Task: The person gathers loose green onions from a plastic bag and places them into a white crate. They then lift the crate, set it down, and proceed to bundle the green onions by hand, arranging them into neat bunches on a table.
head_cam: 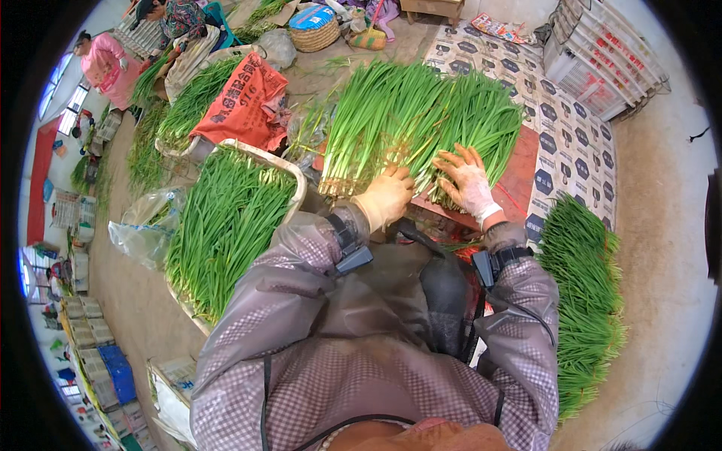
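Observation:
Green garlic chives (pixel 389 113) with pale stem ends lie across a low red board (pixel 522 163) in front of me, their leaves pointing away. My left hand (pixel 386 194), in a pale rubber glove, rests at the stem ends near the middle; whether it grips any stems is hidden by its back. My right hand (pixel 465 180), in a similar glove, lies with fingers spread on the stems of the right-hand portion of chives (pixel 485 118). Dry yellowish leaves are tangled among the stems left of centre.
A white-rimmed crate (pixel 296 175) full of chives stands at left, beside a red woven sack (pixel 248 107). More chives (pixel 581 310) are stacked on the right. White crates (pixel 598 62) lean at the upper right. Two other people (pixel 113 67) are at the upper left.

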### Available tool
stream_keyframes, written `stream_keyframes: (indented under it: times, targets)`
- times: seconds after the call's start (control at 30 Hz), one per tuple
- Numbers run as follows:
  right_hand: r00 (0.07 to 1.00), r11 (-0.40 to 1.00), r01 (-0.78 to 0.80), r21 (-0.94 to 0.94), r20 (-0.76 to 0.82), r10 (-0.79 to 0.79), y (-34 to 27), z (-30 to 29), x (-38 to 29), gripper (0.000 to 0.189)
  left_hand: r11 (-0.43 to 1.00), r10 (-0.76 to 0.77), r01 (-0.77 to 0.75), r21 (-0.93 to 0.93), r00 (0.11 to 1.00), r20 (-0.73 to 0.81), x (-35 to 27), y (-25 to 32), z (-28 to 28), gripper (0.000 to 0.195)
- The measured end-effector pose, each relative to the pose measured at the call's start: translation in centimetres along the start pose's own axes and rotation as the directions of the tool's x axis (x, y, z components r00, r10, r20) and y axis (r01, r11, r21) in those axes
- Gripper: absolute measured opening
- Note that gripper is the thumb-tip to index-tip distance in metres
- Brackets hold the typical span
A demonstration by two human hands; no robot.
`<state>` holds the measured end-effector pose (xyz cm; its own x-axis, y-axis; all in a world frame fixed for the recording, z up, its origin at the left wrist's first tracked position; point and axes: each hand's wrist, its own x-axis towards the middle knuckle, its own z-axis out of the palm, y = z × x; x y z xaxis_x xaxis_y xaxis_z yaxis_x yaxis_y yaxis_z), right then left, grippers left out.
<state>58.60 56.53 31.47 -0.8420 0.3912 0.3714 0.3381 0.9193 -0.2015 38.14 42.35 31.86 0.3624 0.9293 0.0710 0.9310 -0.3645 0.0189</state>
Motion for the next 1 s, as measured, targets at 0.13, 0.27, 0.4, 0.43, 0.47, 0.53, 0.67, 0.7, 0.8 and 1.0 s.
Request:
stream_keyframes:
  times: [0.13,0.27,0.4,0.43,0.47,0.53,0.67,0.7,0.8,1.0]
  targets:
    - [0.951,0.998,-0.021,0.063,0.308,0.001,-0.4,1.0,2.3,0.043,0.999,-0.042,0.043,0.009,0.996,-0.082,0.1,-0.2,0.9,0.027]
    - [0.925,0.997,-0.002,-0.077,0.380,0.032,-1.1,1.3,2.8,0.050,0.995,-0.095,0.094,-0.019,0.991,-0.093,-0.1,-0.4,1.3,0.025]
    - [0.919,0.992,0.025,-0.127,0.392,0.027,-0.6,0.8,1.4,0.048,0.993,-0.104,0.094,-0.070,0.982,-0.160,-0.4,-0.7,1.7,0.021]
    - [0.923,0.992,0.036,-0.118,0.386,0.013,-0.2,0.6,0.8,0.048,0.994,-0.100,0.088,-0.071,0.979,-0.175,-0.4,-0.7,1.9,0.020]
    - [0.926,0.990,0.041,-0.135,0.377,0.013,0.3,0.4,0.1,0.046,0.993,-0.103,0.093,-0.069,0.980,-0.172,-0.4,-0.7,2.1,0.020]
    - [0.941,0.994,0.028,-0.109,0.337,0.011,1.4,-0.1,-1.5,0.041,0.993,-0.111,0.100,-0.065,0.977,-0.180,-0.3,-0.6,2.4,0.019]
    - [0.956,0.998,-0.023,-0.052,0.292,0.037,2.8,-0.5,-3.8,0.034,0.992,-0.120,0.127,0.018,0.969,-0.214,0.2,0.2,2.2,0.017]
    - [0.936,0.997,-0.058,-0.060,0.343,0.075,2.9,-0.6,-4.0,0.034,0.988,-0.139,0.147,0.038,0.977,-0.160,0.4,0.5,1.9,0.015]
    - [0.926,0.995,-0.099,-0.022,0.364,0.100,2.8,-0.5,-3.8,0.034,0.987,-0.112,0.109,0.117,0.994,0.013,1.5,1.7,0.9,0.011]
    - [0.885,0.963,-0.265,-0.048,0.383,0.263,1.9,0.4,-2.5,0.023,0.937,-0.221,0.204,-0.282,0.975,-0.029,5.3,3.6,0.7,0.022]
